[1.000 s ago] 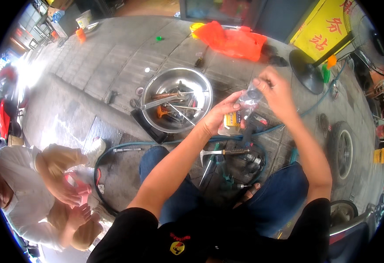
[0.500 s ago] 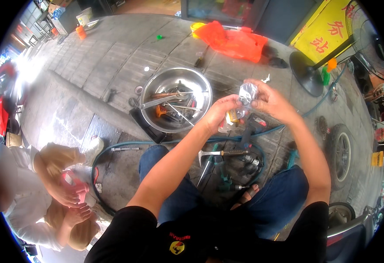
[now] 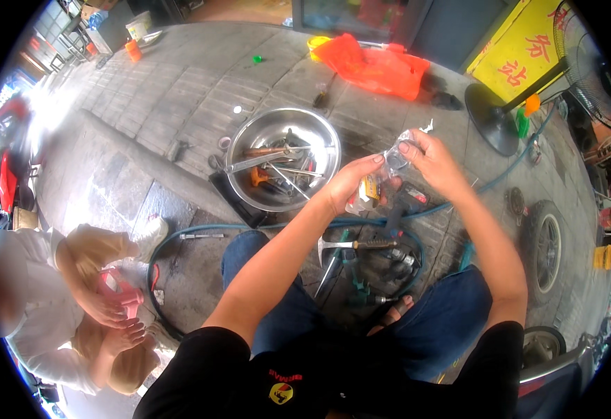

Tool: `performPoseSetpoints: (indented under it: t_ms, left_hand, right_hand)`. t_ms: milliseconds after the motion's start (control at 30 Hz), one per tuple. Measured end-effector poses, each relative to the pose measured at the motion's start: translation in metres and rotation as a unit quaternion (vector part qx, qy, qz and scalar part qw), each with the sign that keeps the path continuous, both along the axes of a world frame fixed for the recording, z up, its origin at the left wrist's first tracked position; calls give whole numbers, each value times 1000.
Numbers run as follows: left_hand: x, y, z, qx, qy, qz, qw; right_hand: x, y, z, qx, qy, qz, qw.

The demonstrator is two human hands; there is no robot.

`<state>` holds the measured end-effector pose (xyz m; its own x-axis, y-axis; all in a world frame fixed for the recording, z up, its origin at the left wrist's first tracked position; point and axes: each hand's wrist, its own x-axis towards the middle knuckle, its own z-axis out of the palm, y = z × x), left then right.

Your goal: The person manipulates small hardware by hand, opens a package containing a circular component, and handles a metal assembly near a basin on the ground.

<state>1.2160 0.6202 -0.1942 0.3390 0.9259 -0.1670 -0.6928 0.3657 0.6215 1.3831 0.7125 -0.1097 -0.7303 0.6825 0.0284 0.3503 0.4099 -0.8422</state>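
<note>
Thumb of the right hand [image 3: 429, 158] sits higher on the crinkled, clear plastic bag [image 3: 395, 160] than before; its fingers and those of the left hand [image 3: 351, 177] grip the bag, right of the round, shiny steel basin [image 3: 311, 128]; a sharp tug might tear it, spilling contents.

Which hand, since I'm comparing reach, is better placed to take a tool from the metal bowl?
Left, probably: the left hand is nearer the metal bowl; the right hand is farther off. Both hold the clear plastic bag, so the left would have to release it.
</note>
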Motion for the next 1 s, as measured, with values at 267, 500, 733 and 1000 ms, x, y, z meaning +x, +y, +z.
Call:
performPoseSetpoints:
  t_ms: [267,500,733,1000]
  left_hand:
    - [8,2,-5,5,-25,35,999]
    - [9,4,-8,29,-7,50,998]
    - [8,0,-2,-32,-14,111,993]
    - [10,1,-2,-33,-14,133,990]
  right_hand:
    - [1,-2,2,-171,47,-85,980]
    - [2,0,-10,-147,31,-69,986]
    - [-1,-12,-3,-219,59,-73,971]
    - [4,0,-29,-14,-35,-40,998]
